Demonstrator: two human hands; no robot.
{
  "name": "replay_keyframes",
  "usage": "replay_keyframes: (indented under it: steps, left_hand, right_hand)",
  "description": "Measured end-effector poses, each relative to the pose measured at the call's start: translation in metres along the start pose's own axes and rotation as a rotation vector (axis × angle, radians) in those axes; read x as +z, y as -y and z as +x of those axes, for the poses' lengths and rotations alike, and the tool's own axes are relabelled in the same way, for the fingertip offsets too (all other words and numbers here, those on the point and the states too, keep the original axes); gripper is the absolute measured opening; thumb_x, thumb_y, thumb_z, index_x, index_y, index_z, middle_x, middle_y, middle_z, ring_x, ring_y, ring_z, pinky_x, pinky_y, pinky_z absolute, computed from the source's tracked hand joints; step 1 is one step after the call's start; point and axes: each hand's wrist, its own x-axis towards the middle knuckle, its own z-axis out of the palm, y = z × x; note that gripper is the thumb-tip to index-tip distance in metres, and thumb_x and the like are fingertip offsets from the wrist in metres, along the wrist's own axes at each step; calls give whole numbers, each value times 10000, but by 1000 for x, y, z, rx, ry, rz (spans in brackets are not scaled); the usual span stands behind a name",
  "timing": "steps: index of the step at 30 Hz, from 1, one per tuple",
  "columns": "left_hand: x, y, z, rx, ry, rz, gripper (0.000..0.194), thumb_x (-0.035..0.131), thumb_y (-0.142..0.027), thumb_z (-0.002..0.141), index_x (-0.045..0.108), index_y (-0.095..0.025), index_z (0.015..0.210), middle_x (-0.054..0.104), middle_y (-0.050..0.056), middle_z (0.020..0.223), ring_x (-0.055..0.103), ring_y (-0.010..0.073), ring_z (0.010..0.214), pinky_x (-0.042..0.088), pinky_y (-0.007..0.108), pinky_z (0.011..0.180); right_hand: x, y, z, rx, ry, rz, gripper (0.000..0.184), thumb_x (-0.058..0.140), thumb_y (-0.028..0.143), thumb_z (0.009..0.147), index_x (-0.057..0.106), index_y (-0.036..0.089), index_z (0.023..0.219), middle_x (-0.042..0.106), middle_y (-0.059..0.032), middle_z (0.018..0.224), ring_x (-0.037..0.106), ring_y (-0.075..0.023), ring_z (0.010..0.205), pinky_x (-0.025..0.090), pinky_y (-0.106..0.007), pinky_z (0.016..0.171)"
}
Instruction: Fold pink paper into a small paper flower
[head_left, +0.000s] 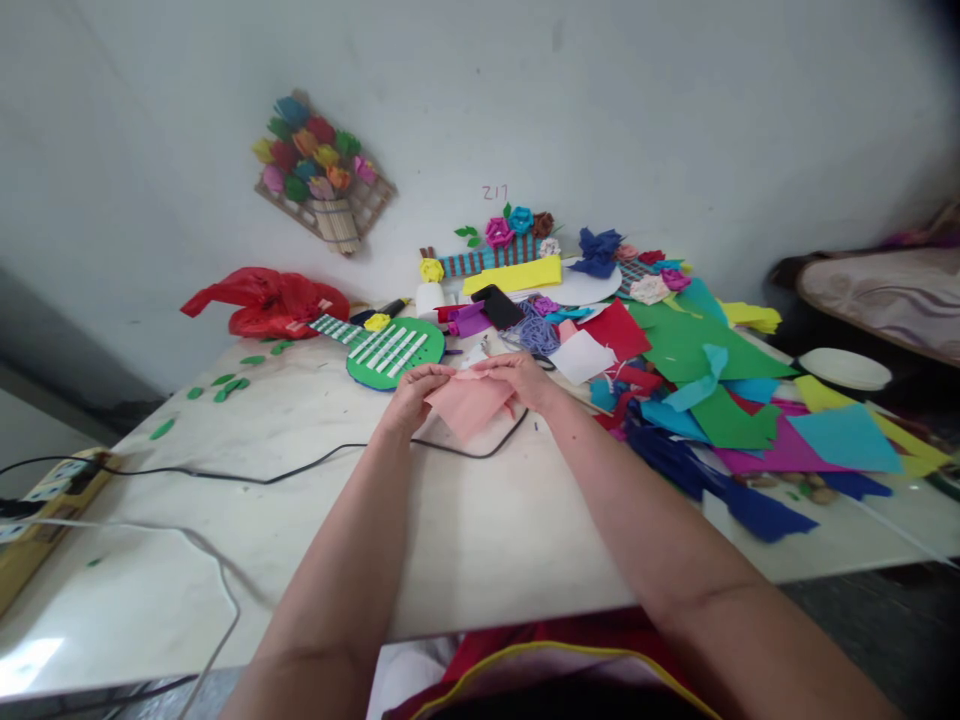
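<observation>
Left of frame: red plastic bag [262,300] on the table [300,540], near the wall; green paper leaves [223,380] scattered in front of it. Black cable [270,480] runs rightward from the yellow power strip [45,520] at lower left.

Left of center: green guitar-shaped piece [395,355] with white strips, just beyond the left hand.

Center: left hand [412,397], fingers closed in a pinch on the left side of the upper edge of the pink paper [472,405]. Sheet lies between the hands, hanging below the fingertips toward the viewer.

Right of center: right hand [521,378], fingers closed in a pinch on the same upper edge, toward its right side.

Right of frame: overlapping colored paper sheets [705,350], well apart from the left hand.
</observation>
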Motion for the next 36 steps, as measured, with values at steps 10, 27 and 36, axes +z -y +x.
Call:
replay_keyframes:
  steps: [10, 27, 36]
  left_hand:
    - [4, 1, -1, 29, 7, 84, 269, 778, -256, 511, 647, -137, 713, 645, 4, 606, 556, 107, 513, 402, 214, 506]
    - [2, 5, 0, 71, 49, 90, 418, 794, -306, 529, 647, -136, 881, 676, 29, 703, 606, 132, 601, 460, 240, 586]
    - [4, 6, 0, 42, 52, 149, 311, 778, -374, 539, 630, -135, 674, 642, 14, 619, 547, 107, 519, 411, 210, 490]
  right_hand:
    - [1, 11, -9, 34, 35, -105, 326, 561, 287, 655, 716, 112, 882, 628, -40, 585, 475, -113, 447, 377, -239, 426]
    - [4, 5, -5, 6, -28, -258, 349, 666, 465, 621, 569, 131, 645, 485, 10, 477, 425, -88, 414, 300, -192, 360]
    - [6, 5, -5, 35, -23, -339, 340, 634, 478, 644, 548, 150, 632, 468, 24, 456, 402, -89, 380, 269, -199, 336]
